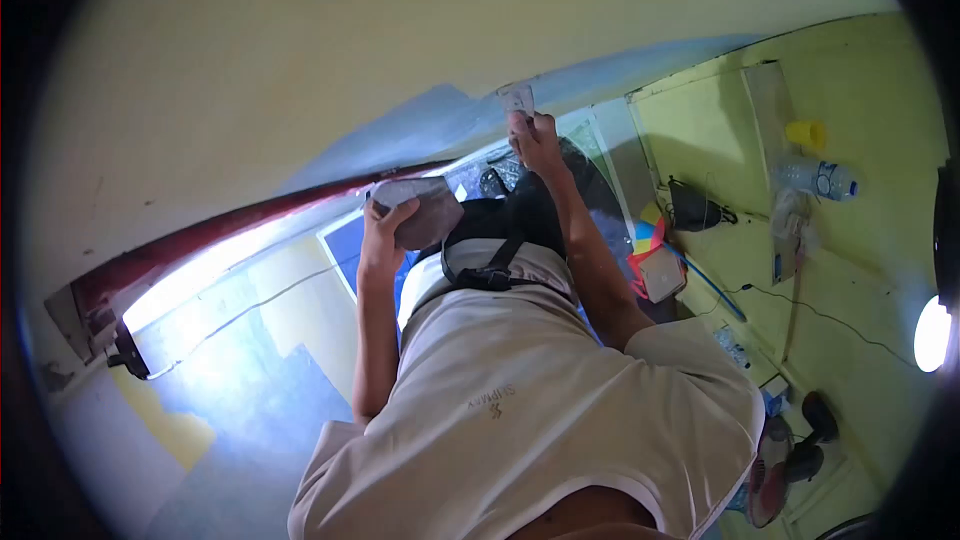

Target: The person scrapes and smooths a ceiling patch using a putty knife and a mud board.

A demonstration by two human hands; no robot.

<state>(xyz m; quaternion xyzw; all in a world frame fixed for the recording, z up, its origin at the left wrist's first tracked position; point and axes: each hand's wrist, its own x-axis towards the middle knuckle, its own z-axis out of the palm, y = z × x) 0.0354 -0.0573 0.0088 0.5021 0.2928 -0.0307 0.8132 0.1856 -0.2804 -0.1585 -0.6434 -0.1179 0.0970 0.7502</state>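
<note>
My left hand (383, 230) is closed on the edge of a flat grey-brown board (432, 215), its thumb lying over the face. My right hand (537, 143) grips a putty knife (518, 100), fingers wrapped round the handle. The knife's wide, smeared blade points away from me and overlaps the wall (400, 50) at the border of a bluish-grey patch (420, 120). The board is to the left of the knife and lower in view, in front of my dark trousers.
A bright tube light (220, 270) runs along a red beam (150, 260) at left. On the right, a water bottle (815, 178) and a yellow cup (805, 134) stand by the yellow-green wall. A round lamp (932, 334) glows at far right, with a cord (840, 318) trailing from it.
</note>
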